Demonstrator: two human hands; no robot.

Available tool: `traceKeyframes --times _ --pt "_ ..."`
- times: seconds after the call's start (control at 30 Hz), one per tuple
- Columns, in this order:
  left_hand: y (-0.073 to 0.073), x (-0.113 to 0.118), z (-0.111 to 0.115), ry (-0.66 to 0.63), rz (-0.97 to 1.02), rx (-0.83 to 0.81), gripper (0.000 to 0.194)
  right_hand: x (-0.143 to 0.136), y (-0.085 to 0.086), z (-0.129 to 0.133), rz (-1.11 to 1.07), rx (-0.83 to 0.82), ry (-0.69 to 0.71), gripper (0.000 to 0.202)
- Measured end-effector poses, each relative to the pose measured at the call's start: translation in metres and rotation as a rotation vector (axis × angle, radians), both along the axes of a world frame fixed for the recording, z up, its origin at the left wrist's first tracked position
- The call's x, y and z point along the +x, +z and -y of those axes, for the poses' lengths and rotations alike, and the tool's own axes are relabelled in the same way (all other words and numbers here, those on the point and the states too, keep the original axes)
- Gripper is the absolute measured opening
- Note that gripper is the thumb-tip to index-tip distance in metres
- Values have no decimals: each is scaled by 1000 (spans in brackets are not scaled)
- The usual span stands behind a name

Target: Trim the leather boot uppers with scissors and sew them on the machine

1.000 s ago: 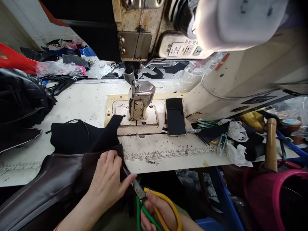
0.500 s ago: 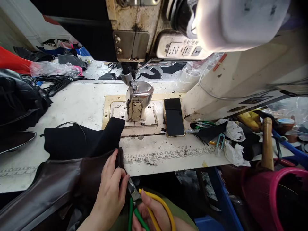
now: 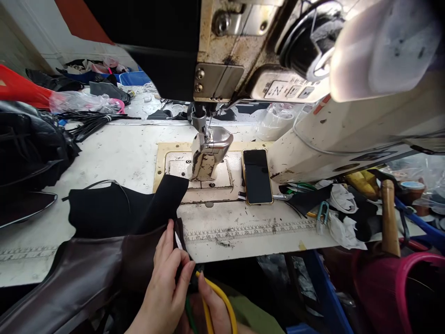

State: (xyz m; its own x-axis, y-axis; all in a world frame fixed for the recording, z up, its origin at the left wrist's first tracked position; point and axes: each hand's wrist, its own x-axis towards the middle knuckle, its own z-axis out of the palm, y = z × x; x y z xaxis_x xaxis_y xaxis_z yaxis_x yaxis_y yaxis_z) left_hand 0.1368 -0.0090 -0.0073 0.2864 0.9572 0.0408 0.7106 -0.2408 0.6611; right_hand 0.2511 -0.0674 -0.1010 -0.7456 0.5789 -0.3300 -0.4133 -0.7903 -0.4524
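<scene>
A dark brown leather piece [image 3: 93, 260] with black fabric lining [image 3: 111, 208] lies over the table's front edge. My left hand [image 3: 165, 283] is closed on its right end, index finger stretched along the leather and thumb bent in against the other fingers. Just below and to the right, my right hand [image 3: 217, 308] grips scissors by their yellow and green handles [image 3: 224, 292]. Their blade points up beside my left fingers, along the leather's right edge. Part of the blades is hidden behind my left hand.
Beyond the leather stands the sewing machine's metal post [image 3: 213, 148], under its needle. A phone [image 3: 257, 176] lies right of it. Thread snips [image 3: 322, 213], white scraps and a wooden handle [image 3: 390, 218] are at the right, above a pink bin [image 3: 399, 287]. Black material [image 3: 31, 144] is heaped left.
The scissors have moved up along the leather's right edge, and more of their blades is now behind my left hand. The view has shifted slightly, so the table sits lower and further right.
</scene>
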Motion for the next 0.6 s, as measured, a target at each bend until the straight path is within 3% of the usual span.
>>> traceKeyframes --times 0.17,0.3,0.47,0.6 --pt "8 -5 -2 -10 80 -97 20 -7 5 -12 8 -127 16 97" --pt "15 -9 -5 -7 142 -183 25 0 15 -24 -135 -237 6 91" --pt "20 -12 -8 5 212 -240 30 4 25 -37 -361 -246 41 89" --pt "20 -17 -11 52 355 -302 33 10 33 -38 -363 -192 -7 81"
